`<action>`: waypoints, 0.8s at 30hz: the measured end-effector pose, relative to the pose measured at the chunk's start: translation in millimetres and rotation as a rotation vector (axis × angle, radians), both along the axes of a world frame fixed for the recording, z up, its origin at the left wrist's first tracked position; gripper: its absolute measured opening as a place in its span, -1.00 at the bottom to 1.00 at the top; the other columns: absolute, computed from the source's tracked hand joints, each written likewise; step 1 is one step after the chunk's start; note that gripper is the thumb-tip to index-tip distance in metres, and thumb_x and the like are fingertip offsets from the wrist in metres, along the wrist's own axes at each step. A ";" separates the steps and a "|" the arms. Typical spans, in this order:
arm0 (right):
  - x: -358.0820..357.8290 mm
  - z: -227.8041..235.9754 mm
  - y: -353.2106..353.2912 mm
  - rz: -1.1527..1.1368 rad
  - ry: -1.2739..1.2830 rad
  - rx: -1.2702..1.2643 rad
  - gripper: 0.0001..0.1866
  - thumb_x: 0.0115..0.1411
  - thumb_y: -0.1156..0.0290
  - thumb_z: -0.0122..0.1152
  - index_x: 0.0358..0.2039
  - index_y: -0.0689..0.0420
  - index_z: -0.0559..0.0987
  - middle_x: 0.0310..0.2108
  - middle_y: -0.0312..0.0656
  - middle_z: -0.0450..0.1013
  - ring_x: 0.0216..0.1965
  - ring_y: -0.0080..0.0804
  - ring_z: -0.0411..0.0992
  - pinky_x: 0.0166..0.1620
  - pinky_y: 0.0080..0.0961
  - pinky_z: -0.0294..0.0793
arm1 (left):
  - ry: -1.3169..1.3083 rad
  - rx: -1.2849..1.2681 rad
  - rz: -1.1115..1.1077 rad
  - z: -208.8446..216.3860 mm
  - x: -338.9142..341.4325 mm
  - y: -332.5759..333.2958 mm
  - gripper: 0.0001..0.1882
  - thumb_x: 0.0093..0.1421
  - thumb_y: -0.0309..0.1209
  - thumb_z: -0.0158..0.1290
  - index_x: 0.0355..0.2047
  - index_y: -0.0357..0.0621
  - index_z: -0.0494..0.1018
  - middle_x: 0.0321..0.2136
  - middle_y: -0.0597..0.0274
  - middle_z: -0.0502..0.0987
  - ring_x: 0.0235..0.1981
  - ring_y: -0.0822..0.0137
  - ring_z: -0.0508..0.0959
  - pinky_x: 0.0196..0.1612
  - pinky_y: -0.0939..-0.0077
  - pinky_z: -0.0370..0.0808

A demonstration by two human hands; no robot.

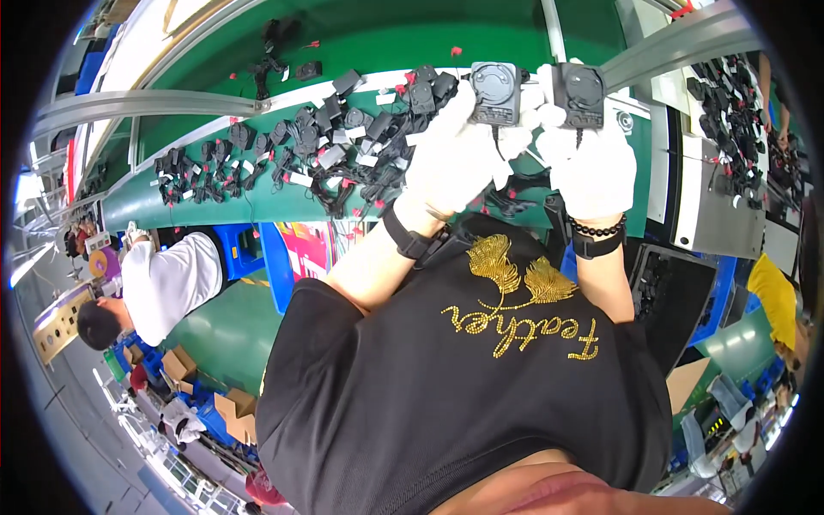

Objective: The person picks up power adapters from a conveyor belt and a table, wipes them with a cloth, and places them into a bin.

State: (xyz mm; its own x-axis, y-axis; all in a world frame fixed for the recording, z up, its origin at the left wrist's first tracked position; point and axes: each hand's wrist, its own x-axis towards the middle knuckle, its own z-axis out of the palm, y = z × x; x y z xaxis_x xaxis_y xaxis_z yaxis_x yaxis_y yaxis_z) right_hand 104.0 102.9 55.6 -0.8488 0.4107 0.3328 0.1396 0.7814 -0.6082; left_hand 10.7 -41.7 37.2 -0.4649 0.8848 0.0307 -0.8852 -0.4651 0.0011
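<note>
White gloves cover both of my hands. My left hand (pixel 448 156) is closed round a black power adapter (pixel 495 86), held up with its flat face showing a round recess and a printed label below. Beside it, my right hand (pixel 596 172) grips a second black power adapter (pixel 584 93), with its cable running down over the glove. The two adapters are side by side, a small gap apart. Just left of my left hand, a long heap of black adapters (pixel 330 129) with coiled cables, white tags and red bits lies on the green bench (pixel 133 202).
A metal frame bar (pixel 172 105) crosses above the bench at left, and another bar (pixel 687 43) slants at upper right. More adapters (pixel 730 120) lie at far right. A dark crate (pixel 674 292) stands by my right arm. A person in white (pixel 176 279) works at far left.
</note>
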 end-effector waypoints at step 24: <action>46.8 -17.5 -11.6 0.078 0.488 -1.628 -0.57 0.36 0.46 -0.17 0.22 0.23 0.27 -0.11 -0.19 0.47 -0.41 -0.59 0.42 -0.29 -0.69 0.44 | 0.831 -0.838 0.288 6.0 57.3 25.8 -0.59 0.12 -0.57 0.11 -0.01 -0.31 0.32 -0.13 0.14 0.48 -0.22 0.38 0.52 -0.14 0.50 0.49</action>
